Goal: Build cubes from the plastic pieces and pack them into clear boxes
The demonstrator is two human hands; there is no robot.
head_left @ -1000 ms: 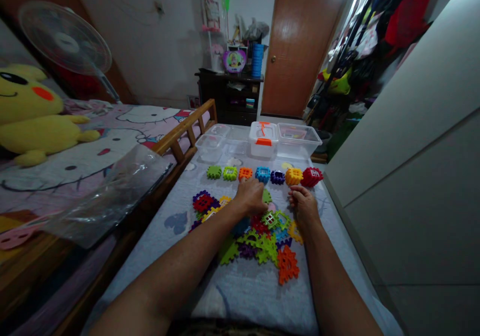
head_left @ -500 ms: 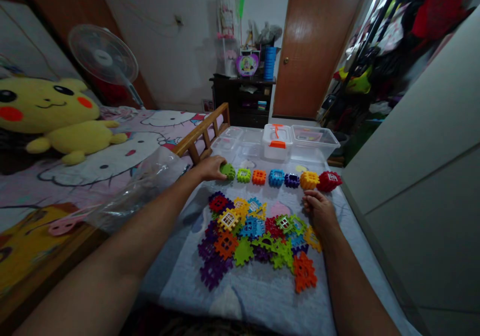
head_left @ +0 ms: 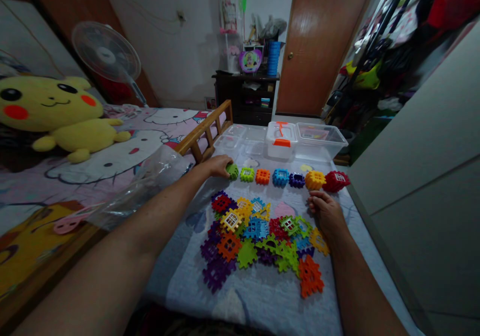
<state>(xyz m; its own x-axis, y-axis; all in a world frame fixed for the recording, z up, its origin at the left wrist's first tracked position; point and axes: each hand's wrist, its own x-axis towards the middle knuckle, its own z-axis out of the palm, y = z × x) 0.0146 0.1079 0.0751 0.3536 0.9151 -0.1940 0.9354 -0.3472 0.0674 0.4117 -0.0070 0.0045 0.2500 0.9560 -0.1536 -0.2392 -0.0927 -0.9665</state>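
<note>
Green block [head_left: 233,171] sits pinched in the left hand [head_left: 220,166], the right hand [head_left: 327,210] (fingers loosely curled, empty) near the yellow block [head_left: 315,179].

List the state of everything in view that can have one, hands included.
Left hand: fingers closed on the dark green block.
Right hand: fingers curled; grip unclear.
Block row: lined up.
Loose pieces: spread out, some overlapping.
Orange-handled box: lid on.
Box beside it: open-topped.
Plastic bag: crumpled.
Door: appears shut.
Fan: upright; cannot tell if running.
</note>
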